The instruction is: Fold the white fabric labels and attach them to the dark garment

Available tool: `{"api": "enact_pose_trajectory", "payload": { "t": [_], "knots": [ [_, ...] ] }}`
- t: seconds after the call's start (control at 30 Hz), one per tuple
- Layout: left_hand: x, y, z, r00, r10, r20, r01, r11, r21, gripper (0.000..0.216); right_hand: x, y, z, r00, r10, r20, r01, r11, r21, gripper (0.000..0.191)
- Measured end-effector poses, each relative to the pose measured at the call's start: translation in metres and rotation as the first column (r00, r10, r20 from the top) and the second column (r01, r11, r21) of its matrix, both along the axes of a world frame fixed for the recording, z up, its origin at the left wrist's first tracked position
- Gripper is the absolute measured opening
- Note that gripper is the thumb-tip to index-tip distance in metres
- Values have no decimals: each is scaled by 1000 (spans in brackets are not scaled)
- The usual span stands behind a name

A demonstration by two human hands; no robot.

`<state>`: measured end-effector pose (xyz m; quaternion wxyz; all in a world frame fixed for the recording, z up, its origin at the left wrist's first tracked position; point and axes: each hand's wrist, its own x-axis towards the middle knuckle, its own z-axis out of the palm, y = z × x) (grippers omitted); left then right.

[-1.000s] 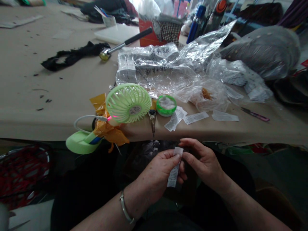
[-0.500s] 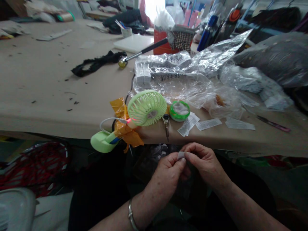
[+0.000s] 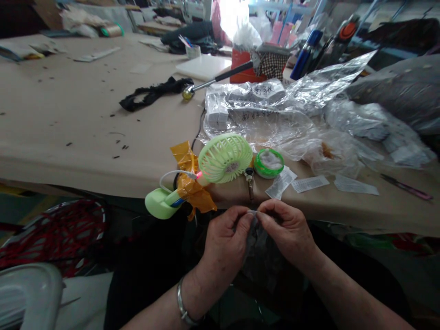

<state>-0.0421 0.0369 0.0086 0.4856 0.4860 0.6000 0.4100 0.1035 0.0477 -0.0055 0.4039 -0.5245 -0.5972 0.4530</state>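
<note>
My left hand (image 3: 225,240) and my right hand (image 3: 290,231) meet just in front of the table edge. Both are closed, thumbs against fingers, pinching a small white label (image 3: 253,212) between them. Only its thin edge shows; the fingers cover the rest. Beyond the hands, a tool with a pointed metal tip (image 3: 250,183) pokes out over the table edge from beneath a green fan (image 3: 226,158). A round green tub (image 3: 269,169) of white fluffy stuff stands to its right. Printed label strips (image 3: 310,184) lie along the front of the table.
Orange tape (image 3: 192,195) fixes the fan to the edge of the table (image 3: 79,119). Clear plastic bags (image 3: 275,126) with stacked labels lie behind it. Small scissors or tweezers (image 3: 406,186) rest at the right. Black cloth (image 3: 154,94) and a metal-shafted tool (image 3: 216,79) lie farther back.
The label has turned from showing its flat face to showing a thin edge. My left hand has moved slightly left, its fingers more bent. The whole view has shifted, moving the table things rightward.
</note>
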Motion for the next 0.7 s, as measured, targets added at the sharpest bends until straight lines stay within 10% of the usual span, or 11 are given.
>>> {"api": "enact_pose_trajectory", "payload": {
  "t": [0.7],
  "knots": [
    [-3, 8, -14, 989, -30, -146, 53, 986, 159, 14, -1, 8, -5, 1000, 2, 13, -2, 998, 58, 11]
  ]
}}
